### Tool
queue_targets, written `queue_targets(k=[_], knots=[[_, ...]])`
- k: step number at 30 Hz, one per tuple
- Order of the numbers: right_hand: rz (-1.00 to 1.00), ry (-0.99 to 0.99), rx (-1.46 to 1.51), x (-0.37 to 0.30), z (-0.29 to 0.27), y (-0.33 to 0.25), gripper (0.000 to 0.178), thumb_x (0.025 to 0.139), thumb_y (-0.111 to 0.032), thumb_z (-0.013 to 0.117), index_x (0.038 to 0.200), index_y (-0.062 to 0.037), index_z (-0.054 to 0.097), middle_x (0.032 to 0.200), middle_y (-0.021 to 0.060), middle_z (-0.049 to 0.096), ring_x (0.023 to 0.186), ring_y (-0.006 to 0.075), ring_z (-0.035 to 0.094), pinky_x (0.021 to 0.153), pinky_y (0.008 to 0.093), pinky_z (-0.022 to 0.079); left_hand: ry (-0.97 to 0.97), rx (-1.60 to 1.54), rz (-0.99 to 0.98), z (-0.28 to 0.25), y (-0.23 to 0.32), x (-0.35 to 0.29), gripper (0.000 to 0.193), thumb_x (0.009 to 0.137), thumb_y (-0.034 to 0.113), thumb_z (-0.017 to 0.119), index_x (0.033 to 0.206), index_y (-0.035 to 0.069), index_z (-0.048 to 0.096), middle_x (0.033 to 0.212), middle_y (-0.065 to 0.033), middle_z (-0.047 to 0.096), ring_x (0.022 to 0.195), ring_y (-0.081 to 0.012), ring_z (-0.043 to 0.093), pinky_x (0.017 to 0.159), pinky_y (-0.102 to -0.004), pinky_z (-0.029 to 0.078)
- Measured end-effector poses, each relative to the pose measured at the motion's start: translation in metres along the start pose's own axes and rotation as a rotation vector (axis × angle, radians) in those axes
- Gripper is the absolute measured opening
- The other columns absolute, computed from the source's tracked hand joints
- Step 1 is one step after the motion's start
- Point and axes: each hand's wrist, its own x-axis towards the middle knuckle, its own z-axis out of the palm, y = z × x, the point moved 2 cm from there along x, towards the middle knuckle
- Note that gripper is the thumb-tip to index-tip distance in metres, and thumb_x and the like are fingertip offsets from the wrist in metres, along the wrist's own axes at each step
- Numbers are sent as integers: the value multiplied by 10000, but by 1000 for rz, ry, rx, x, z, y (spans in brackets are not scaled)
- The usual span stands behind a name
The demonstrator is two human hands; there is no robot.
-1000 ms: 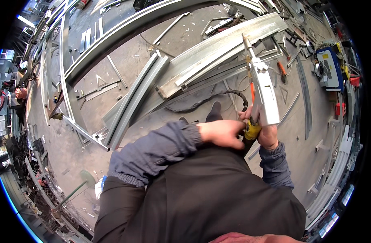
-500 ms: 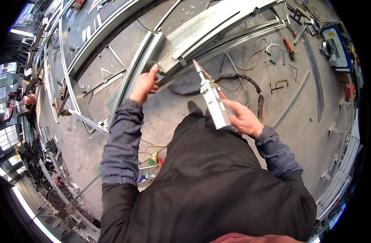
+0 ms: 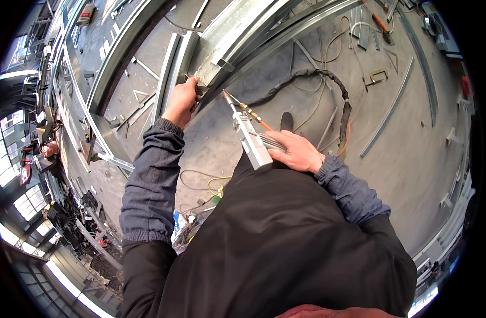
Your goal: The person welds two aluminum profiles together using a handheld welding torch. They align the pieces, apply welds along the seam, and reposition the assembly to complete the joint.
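My right hand (image 3: 297,151) is wrapped round a handheld welding gun (image 3: 252,142) with a boxy silver body and a copper-coloured nozzle. The nozzle points up and left toward the end of a galvanized steel beam (image 3: 215,52), a short gap apart from it. Brass fittings and an orange hose run along the gun's side. My left hand (image 3: 182,102) is closed, thumb and fingers curled at the beam's near end, beside a second steel profile (image 3: 171,71). What the left fingers pinch there, if anything, is too small to make out.
A thick black sleeved cable (image 3: 345,103) loops over the concrete floor on the right. Beyond it lie a C-clamp (image 3: 378,77), an orange-handled tool (image 3: 380,23) and a long metal strip (image 3: 389,114). More steel framing (image 3: 97,124) stands at the left.
The welding gun has swung left, its nozzle now closer to the beam's end. My left hand has shifted slightly left, its raised thumb now down at the beam's end. The view has shifted.
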Motion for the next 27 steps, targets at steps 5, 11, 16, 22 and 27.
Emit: queue_targets(k=[5, 11, 16, 22, 27], knots=[[12, 7, 31, 16, 19, -11, 639, 1072, -589, 648, 1567, -189, 593, 1104, 161, 671, 1058, 391, 692, 917, 473, 569, -62, -33, -28, 2, 1, -3, 508, 1116, 494, 582, 928, 30, 671, 725, 42, 499, 559, -74, 368, 519, -280, 305], [19, 39, 63, 26, 35, -8, 656, 1059, -599, 668, 1550, -169, 610, 1108, 168, 673, 1050, 409, 702, 907, 479, 575, -129, -9, 4, -7, -2, 4, 535, 1129, 518, 587, 956, 21, 684, 737, 50, 494, 555, -57, 359, 515, -259, 290], [19, 43, 69, 28, 32, -9, 679, 1050, -614, 675, 1548, -156, 613, 1122, 175, 679, 1051, 411, 706, 899, 478, 579, -149, -28, -9, -8, -5, 10, 550, 1127, 539, 603, 968, 20, 693, 740, 53, 496, 539, -51, 346, 507, -255, 284], [24, 37, 52, 31, 34, -6, 692, 1052, -625, 660, 1546, -142, 614, 1111, 172, 673, 1045, 410, 700, 894, 481, 576, -162, -35, -36, -10, -4, 10, 560, 1121, 559, 623, 974, 24, 700, 744, 60, 499, 539, -44, 347, 506, -248, 279], [21, 31, 60, 33, 34, -4, 703, 1050, -635, 657, 1548, -142, 613, 1102, 168, 666, 1041, 406, 694, 890, 479, 572, -174, -35, -32, -11, -4, 11, 555, 1128, 550, 620, 987, 20, 707, 754, 63, 499, 543, -42, 339, 510, -247, 277]])
